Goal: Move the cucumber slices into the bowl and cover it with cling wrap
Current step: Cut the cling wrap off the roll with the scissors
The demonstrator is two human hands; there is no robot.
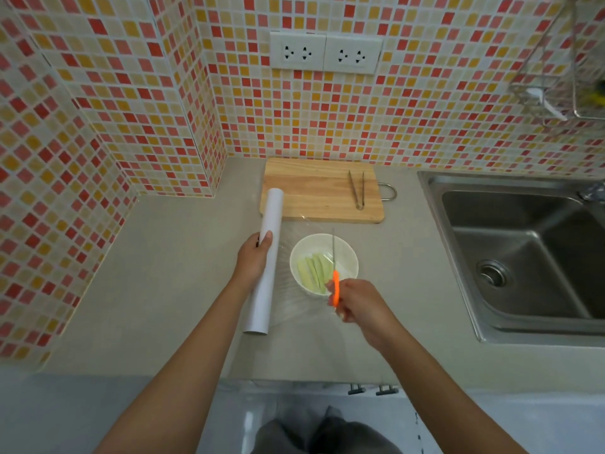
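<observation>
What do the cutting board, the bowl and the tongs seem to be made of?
Cutting board: wood, pale and matte, with visible grain lines. Bowl: smooth glossy white, probably ceramic, though plastic is possible. Tongs: metal, likely steel, thin and grey with a dull shine.

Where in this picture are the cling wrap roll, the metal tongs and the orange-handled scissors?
cling wrap roll (pixel 266 257): head view, middle of the white tube.
metal tongs (pixel 357 191): head view, between the two arms, near the joined end, on the cutting board.
orange-handled scissors (pixel 336 288): head view, the orange handle above the right hand.
</observation>
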